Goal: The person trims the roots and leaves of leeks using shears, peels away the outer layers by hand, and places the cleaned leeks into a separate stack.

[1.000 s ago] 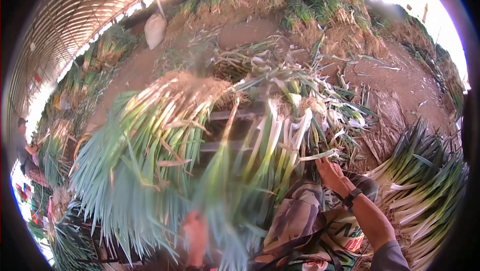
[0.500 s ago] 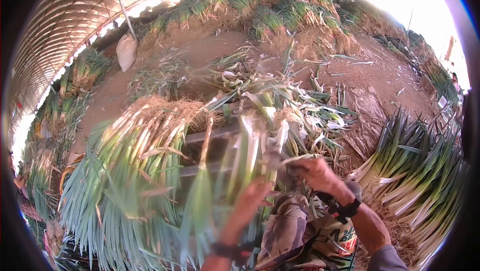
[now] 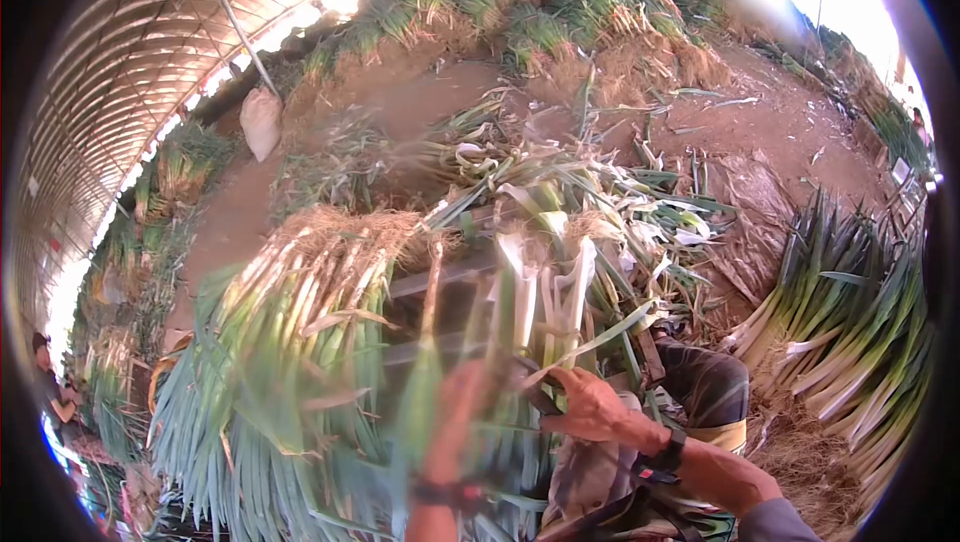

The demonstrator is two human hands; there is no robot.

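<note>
My right hand (image 3: 592,408) is closed around a dark, flat, blade-like tool (image 3: 538,388); its exact kind is blurred. A long peeled-back leaf (image 3: 612,334) runs across its fingers, up to the right. To its left, my left hand (image 3: 462,392) is smeared by motion over the green leaves, so its fingers cannot be made out. Just beyond both hands stand several green onions (image 3: 575,292) with white stems and roots pointing away from me. One untrimmed green onion (image 3: 431,292) lies left of them. Farther left is a thick row of rooted green onions (image 3: 290,342).
Stripped leaves (image 3: 640,212) are heaped beyond the slatted rack (image 3: 440,282). A pile of long white-stemmed green onions (image 3: 840,312) lies at the right. Bundles (image 3: 560,22) line the back, and a pale sack (image 3: 262,124) hangs by a pole. Another person (image 3: 55,387) is at the far left.
My right hand has moved down and left with the dark tool, nearer my left hand. My left hand has shifted left and slightly up. The view has tilted, and the person at left shows more.
</note>
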